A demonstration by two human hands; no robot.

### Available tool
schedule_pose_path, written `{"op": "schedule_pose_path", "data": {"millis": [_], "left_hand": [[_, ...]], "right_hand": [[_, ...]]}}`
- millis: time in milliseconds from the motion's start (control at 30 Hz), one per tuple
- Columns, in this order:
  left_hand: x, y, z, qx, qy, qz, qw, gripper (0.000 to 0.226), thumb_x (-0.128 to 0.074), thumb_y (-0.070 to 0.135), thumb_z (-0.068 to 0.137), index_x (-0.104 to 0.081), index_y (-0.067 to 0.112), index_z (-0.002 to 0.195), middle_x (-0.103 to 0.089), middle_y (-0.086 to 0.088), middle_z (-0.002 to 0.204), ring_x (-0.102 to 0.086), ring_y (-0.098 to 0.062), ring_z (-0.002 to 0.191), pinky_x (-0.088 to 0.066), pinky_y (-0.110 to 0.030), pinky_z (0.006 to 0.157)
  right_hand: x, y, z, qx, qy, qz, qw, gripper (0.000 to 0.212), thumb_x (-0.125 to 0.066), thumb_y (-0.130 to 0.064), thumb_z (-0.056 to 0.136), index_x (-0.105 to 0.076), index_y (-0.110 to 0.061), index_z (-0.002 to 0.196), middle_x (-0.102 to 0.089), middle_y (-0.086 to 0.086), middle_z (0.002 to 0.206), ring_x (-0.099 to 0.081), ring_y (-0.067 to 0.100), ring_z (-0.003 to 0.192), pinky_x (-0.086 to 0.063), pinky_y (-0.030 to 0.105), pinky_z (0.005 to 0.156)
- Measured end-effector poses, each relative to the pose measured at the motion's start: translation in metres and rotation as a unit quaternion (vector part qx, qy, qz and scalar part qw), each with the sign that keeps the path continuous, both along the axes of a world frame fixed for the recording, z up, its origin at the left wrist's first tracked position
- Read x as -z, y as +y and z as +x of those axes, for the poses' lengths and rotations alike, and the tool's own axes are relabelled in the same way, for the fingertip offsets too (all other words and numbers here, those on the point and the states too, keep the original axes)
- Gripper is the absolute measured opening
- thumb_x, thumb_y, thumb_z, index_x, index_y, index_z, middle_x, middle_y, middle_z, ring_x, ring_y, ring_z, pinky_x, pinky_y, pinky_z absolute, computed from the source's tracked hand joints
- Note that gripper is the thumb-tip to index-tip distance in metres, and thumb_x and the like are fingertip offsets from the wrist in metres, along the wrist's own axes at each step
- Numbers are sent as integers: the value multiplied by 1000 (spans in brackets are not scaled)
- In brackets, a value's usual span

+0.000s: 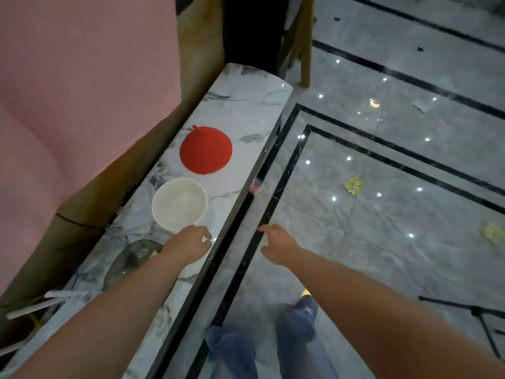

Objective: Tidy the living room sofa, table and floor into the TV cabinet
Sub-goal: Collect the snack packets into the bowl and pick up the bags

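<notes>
Left hand (191, 243) is reaching over the marble cabinet top (246, 110), fingers loosely curled, grasping nothing. Right hand (276, 246) is extending above the floor (382, 214), released.

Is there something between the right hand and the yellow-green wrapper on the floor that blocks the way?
Nothing visible does. The right hand hangs over bare grey tile beside the marble cabinet top, and the yellow-green wrapper lies farther out on the floor. Only open tile and its black inlay lines lie between them.
</notes>
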State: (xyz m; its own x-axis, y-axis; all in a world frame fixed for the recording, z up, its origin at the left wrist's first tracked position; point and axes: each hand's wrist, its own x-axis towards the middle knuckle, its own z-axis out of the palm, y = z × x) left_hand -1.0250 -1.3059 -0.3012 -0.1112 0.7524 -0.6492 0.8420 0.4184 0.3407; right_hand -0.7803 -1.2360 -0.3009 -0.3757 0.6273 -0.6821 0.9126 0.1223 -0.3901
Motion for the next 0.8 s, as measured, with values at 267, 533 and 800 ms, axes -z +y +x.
{"op": "schedule_pose_path", "data": {"millis": [267,533,800], "left_hand": [[-9,73,135,8,-63,-12,998,23,-48,31,100,-66,18,108,-65,1,111,-60,-18,102,-50,-36,94],[-26,145,257,23,-82,-18,996,26,-47,32,99,-67,17,107,-66,-5,108,-62,-22,100,-52,-39,94],[-27,215,365,59,-115,8,992,12,-56,26,97,-66,25,102,-65,2,108,-60,-17,104,-48,-30,91]], "right_hand": [[4,29,135,56,-23,-13,998,64,-56,-22,94,-30,-24,152,-29,9,153,-42,30,134,-36,41,111],[-10,71,251,107,-30,-17,994,65,-56,-22,93,-29,-24,152,-27,9,155,-41,31,136,-36,43,111],[-36,112,360,169,-50,38,984,64,-58,-18,90,-35,-25,150,-23,5,157,-40,29,137,-35,39,109]]}}
